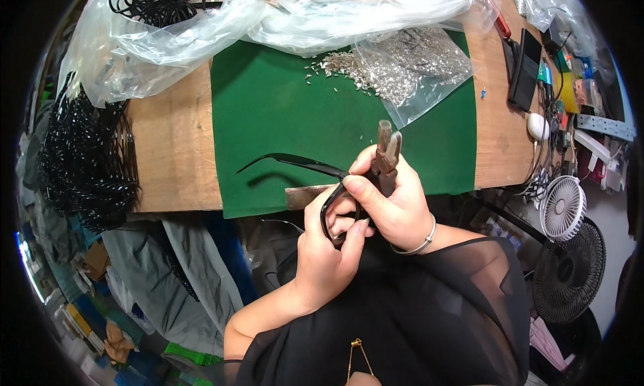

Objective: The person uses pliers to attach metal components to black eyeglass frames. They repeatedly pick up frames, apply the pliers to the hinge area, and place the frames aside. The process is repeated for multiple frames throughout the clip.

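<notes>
Head view: at the near edge of a dark-green rectangular mat [282, 104], the left hand [322, 255] pinches the rim of a glossy black plastic eyeglass frame [305, 162]; the right hand [401, 211] pinches its hinge corner and grips brown-grey metal pliers [384, 163]. One temple [285, 158] extends left over the mat, a broad green stretch separating it from loose silvery bits [343, 65].

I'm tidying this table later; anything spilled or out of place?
Yes: small silvery pieces lie loose on the green mat, heaped beside the clear bag holding more, with strays to the left. They look spilled, though perhaps tipped out deliberately. A tiny blue piece sits alone on the wood, right of the mat.
</notes>
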Action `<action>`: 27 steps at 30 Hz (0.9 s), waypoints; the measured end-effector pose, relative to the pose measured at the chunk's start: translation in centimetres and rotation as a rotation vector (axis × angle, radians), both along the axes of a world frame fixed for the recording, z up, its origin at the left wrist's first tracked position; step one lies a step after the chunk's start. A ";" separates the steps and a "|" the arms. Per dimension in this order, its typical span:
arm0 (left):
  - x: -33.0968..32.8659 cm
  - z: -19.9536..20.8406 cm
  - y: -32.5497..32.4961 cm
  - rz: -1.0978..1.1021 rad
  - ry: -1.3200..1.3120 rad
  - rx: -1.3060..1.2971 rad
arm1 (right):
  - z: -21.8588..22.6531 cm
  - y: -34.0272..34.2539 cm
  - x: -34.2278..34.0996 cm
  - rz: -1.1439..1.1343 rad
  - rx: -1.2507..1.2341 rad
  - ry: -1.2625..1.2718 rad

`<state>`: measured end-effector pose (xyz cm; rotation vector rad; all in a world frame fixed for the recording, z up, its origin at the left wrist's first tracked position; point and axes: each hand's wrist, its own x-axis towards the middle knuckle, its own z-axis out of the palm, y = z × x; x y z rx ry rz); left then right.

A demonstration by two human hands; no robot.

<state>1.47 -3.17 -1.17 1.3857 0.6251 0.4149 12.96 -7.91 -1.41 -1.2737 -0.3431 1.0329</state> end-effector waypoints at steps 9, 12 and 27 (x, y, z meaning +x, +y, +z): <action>-1.2 1.7 2.8 -0.212 0.100 -0.208 | 1.4 0.1 1.6 0.215 -0.083 0.280; -1.5 2.5 3.5 -0.233 0.066 -0.474 | 1.6 -0.1 1.6 0.253 -0.039 0.240; -3.9 5.2 3.8 -0.255 0.110 -0.413 | 1.2 -2.2 4.4 0.691 0.041 -0.851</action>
